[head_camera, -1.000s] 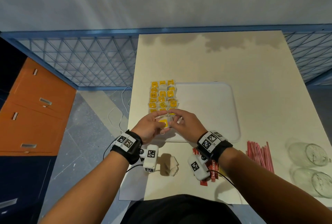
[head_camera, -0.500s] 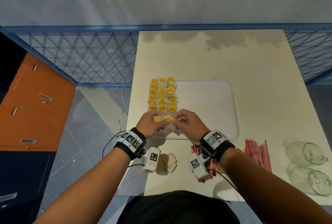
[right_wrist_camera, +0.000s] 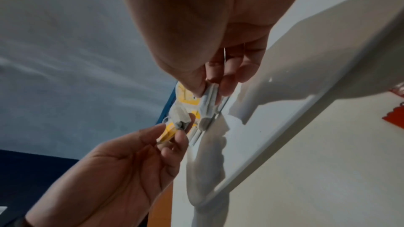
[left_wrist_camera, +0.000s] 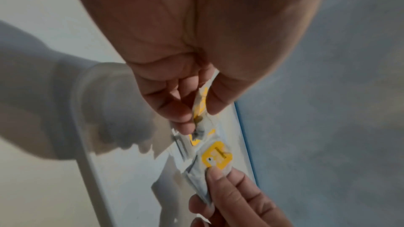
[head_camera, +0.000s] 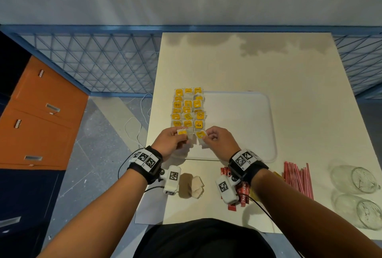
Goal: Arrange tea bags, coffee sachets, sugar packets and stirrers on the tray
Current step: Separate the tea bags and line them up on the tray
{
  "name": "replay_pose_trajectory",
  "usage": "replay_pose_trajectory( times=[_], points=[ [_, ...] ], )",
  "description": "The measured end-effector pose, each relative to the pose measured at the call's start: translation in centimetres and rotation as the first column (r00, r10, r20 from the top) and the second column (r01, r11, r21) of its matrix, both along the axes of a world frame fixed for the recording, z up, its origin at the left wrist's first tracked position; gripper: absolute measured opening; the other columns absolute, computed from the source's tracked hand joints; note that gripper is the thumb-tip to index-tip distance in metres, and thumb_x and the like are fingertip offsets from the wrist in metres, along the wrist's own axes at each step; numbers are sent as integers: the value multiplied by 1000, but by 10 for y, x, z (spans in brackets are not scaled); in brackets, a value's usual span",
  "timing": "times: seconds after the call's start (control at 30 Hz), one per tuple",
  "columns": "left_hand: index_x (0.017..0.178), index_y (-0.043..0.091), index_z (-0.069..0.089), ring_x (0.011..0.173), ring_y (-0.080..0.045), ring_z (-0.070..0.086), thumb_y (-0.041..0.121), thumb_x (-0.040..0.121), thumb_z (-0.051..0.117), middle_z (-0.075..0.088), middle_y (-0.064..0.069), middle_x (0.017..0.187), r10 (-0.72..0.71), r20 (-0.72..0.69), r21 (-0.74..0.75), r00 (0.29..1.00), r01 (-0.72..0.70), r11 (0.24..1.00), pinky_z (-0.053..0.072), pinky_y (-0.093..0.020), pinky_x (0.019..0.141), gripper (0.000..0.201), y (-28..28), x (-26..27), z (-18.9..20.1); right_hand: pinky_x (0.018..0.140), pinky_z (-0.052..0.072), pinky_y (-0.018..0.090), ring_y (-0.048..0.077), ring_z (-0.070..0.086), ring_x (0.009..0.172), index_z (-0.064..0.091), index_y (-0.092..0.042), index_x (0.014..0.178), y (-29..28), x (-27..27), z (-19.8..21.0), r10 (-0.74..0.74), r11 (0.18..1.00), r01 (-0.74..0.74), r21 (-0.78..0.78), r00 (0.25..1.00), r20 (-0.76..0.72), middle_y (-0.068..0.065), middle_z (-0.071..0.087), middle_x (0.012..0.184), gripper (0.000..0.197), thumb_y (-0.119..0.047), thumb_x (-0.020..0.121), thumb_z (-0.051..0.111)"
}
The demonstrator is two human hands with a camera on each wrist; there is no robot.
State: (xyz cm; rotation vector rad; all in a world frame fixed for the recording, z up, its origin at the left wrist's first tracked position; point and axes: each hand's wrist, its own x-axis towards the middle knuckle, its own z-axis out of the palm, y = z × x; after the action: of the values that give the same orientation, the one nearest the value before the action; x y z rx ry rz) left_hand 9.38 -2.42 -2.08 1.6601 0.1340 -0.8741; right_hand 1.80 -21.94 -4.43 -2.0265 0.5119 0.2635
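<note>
left hand (head_camera: pixel 170 141) and right hand (head_camera: pixel 219 139) each pinch a yellow-tagged white paper tea bag (head_camera: pixel 201 135), probably untangling strings before extending the rows on the white plastic tray (head_camera: pixel 248 125)

A cream table (head_camera: pixel 268 67) carries a white tray (head_camera: pixel 244 125) near its left edge. In front of the tray lie a few pale packets (head_camera: pixel 196 187), red sachets (head_camera: pixel 242 194) and a bunch of red stirrers (head_camera: pixel 297 179). Two clear glasses (head_camera: pixel 357 193) lie on their sides at the right edge.
</note>
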Motion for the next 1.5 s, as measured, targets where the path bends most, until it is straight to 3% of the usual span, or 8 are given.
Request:
replay_pose_trajectory(
  times=[0.13,0.27,0.4,0.53,0.7,1.03,1.33,1.5],
  points=[
    [100,-6,72,67,-20,58,4,96,58,69,-15,77,-163,167,203,972,127,971,51,-32,67,18,7,5,-8,79,60,42,12,70,76,65,-36,80,4,4,-10,33,998,-36,-53,998,-54,-11,71,78,6,-37,85,67],
    [93,8,79,67,-14,61,11,92,66,71,4,75,-377,255,385,891,264,884,52,-29,70,13,7,11,-8,79,58,41,13,67,78,63,-35,83,8,9,-17,57,990,-66,-126,996,-75,-11,68,80,6,-34,88,66],
    [92,13,75,78,-18,62,16,86,73,69,2,85,-557,227,571,799,354,741,49,-28,69,7,-2,17,-7,71,54,35,13,63,76,62,-31,86,7,13,-18,23,983,-34,-180,998,-65,-11,65,80,9,-36,92,66],
    [86,21,61,68,-7,51,15,85,75,56,10,78,-556,217,638,803,315,703,33,-17,55,15,-13,24,-5,63,45,30,13,59,72,58,-32,85,9,16,-20,9,976,-26,-218,997,-77,-12,59,74,12,-38,92,65],
    [91,13,66,84,-26,61,15,83,77,66,-5,90,-607,212,680,766,330,655,51,-31,74,13,-23,37,-1,68,55,39,17,61,72,56,-30,87,9,15,-21,-13,972,-9,-234,996,-90,-11,57,71,15,-41,94,61],
    [89,15,63,85,-27,59,27,85,77,60,-3,90,-699,266,740,663,324,589,50,-35,77,18,-30,49,1,72,57,41,19,62,73,57,-30,83,10,13,-22,-29,968,15,-250,998,-51,-11,57,71,17,-44,93,61],
    [92,16,58,85,-26,60,30,82,80,62,-2,93,-621,282,714,731,273,644,52,-38,80,28,-31,46,5,72,57,43,21,63,74,51,-30,91,10,14,-18,-43,965,24,-261,997,-67,-7,63,78,17,-46,94,57],
    [73,21,46,73,-22,54,31,76,84,58,0,83,-559,309,685,769,228,692,47,-37,69,40,-25,42,5,69,57,42,15,62,67,52,-30,94,5,8,-19,-14,972,11,-233,1000,-9,-9,59,69,16,-44,95,60]
  ],
)
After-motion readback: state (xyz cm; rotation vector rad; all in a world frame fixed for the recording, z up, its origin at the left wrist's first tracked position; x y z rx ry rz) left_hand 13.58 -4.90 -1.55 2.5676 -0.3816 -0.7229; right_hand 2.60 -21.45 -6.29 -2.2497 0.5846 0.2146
